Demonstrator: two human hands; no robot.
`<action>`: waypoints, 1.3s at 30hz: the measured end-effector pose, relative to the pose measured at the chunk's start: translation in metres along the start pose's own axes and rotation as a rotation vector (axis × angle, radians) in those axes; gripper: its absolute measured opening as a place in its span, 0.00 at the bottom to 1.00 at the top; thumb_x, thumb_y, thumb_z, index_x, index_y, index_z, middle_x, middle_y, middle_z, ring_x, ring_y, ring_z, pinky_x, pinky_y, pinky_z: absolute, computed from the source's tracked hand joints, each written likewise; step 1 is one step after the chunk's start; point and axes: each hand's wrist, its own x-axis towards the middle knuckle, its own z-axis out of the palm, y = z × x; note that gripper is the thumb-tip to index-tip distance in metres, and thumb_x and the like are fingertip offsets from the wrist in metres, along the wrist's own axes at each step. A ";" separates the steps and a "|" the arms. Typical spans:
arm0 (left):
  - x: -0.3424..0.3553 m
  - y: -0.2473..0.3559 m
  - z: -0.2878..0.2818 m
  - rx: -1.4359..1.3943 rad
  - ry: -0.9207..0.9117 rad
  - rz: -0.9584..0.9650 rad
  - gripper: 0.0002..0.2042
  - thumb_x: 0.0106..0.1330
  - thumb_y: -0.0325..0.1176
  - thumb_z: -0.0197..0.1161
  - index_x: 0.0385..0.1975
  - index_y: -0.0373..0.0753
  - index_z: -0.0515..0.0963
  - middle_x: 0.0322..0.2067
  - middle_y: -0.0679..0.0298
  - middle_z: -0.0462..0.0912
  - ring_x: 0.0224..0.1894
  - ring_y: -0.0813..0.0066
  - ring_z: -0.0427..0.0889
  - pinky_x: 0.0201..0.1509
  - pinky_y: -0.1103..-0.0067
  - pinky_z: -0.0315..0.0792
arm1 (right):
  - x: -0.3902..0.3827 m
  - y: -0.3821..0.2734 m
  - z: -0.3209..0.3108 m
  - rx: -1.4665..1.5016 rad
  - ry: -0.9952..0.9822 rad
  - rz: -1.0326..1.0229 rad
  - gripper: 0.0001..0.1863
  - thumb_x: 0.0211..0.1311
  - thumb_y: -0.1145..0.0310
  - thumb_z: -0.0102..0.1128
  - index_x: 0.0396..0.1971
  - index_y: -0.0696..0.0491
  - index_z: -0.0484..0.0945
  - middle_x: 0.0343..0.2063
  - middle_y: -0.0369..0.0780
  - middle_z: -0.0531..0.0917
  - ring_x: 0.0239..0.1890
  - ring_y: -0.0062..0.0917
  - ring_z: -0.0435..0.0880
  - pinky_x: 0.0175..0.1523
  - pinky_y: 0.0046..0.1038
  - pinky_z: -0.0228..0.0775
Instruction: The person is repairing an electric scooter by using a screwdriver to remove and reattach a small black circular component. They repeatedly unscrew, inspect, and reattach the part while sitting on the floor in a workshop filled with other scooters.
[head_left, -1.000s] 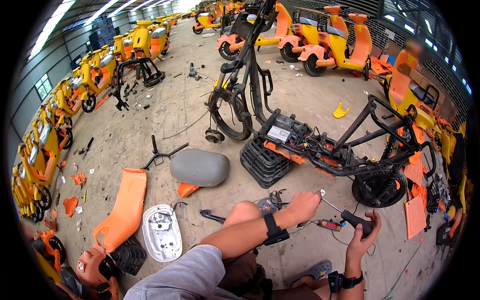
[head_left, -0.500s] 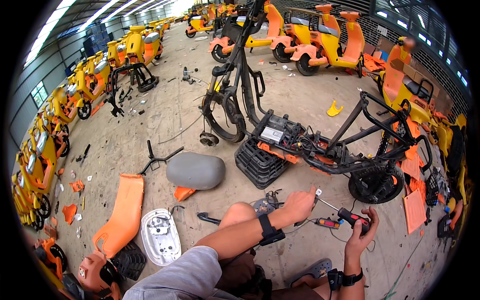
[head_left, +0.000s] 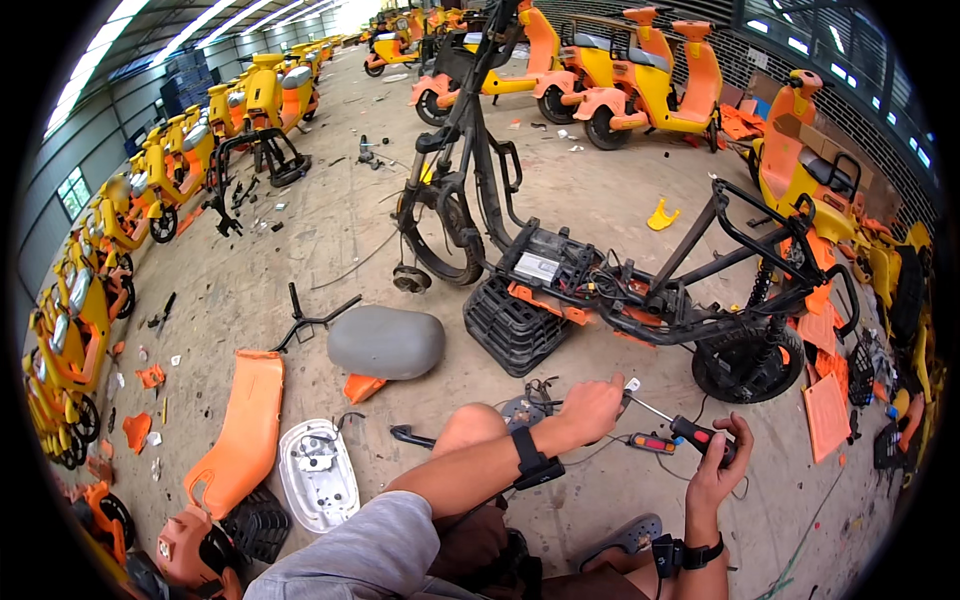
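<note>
In the head view, my left hand (head_left: 590, 412) has its fingers closed at the tip end of a screwdriver, around something I cannot make out; a small white piece (head_left: 632, 384) shows beside the fingertips. My right hand (head_left: 722, 460) grips the screwdriver's red-and-black handle (head_left: 700, 435), its shaft pointing toward my left hand. Below the shaft a red-and-black tool (head_left: 652, 442) lies on the floor near thin cables. Beyond my hands stands a stripped black scooter frame (head_left: 680, 255) with wheels, wiring and a black crate underneath.
A grey seat (head_left: 385, 340), an orange body panel (head_left: 250, 420) and a white tray (head_left: 318, 475) lie to the left. Scattered orange panels (head_left: 826, 420) are at the right. Yellow-orange scooters (head_left: 690, 90) line both sides; loose debris dots the floor.
The scene has shifted slightly left and up in the picture. The screwdriver handle has turned a little in my right hand, showing more red; my left hand's grip looks much the same.
</note>
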 end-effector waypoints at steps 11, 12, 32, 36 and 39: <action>0.000 0.001 0.002 0.023 0.028 0.006 0.14 0.60 0.33 0.63 0.36 0.31 0.67 0.21 0.47 0.79 0.27 0.42 0.79 0.31 0.56 0.71 | 0.002 0.006 0.000 -0.122 -0.008 -0.253 0.25 0.61 0.72 0.55 0.59 0.56 0.67 0.46 0.40 0.76 0.34 0.19 0.73 0.46 0.20 0.67; 0.000 0.001 0.002 0.025 0.031 0.007 0.14 0.60 0.33 0.63 0.36 0.31 0.67 0.21 0.47 0.79 0.27 0.42 0.79 0.30 0.56 0.71 | 0.000 0.005 0.000 -0.084 0.002 -0.153 0.25 0.61 0.73 0.55 0.59 0.56 0.67 0.46 0.41 0.76 0.33 0.19 0.74 0.46 0.20 0.67; 0.002 0.005 0.000 0.044 0.041 0.005 0.14 0.59 0.34 0.65 0.37 0.33 0.69 0.21 0.47 0.80 0.28 0.43 0.79 0.31 0.56 0.71 | 0.002 -0.003 -0.003 -0.132 -0.066 -0.233 0.26 0.59 0.69 0.54 0.58 0.58 0.66 0.48 0.42 0.74 0.41 0.21 0.71 0.50 0.25 0.66; 0.001 0.003 -0.003 0.030 0.026 -0.011 0.15 0.59 0.35 0.65 0.37 0.33 0.68 0.22 0.47 0.80 0.29 0.42 0.79 0.32 0.56 0.71 | 0.003 -0.001 -0.002 -0.099 -0.090 -0.270 0.29 0.58 0.65 0.55 0.59 0.59 0.64 0.49 0.44 0.73 0.42 0.23 0.71 0.51 0.25 0.65; 0.001 0.003 -0.004 0.030 0.025 -0.007 0.16 0.59 0.36 0.65 0.38 0.33 0.68 0.23 0.48 0.80 0.29 0.42 0.79 0.32 0.56 0.71 | 0.003 -0.001 -0.003 -0.055 -0.106 -0.260 0.29 0.58 0.64 0.55 0.59 0.59 0.63 0.48 0.44 0.73 0.43 0.24 0.71 0.53 0.26 0.65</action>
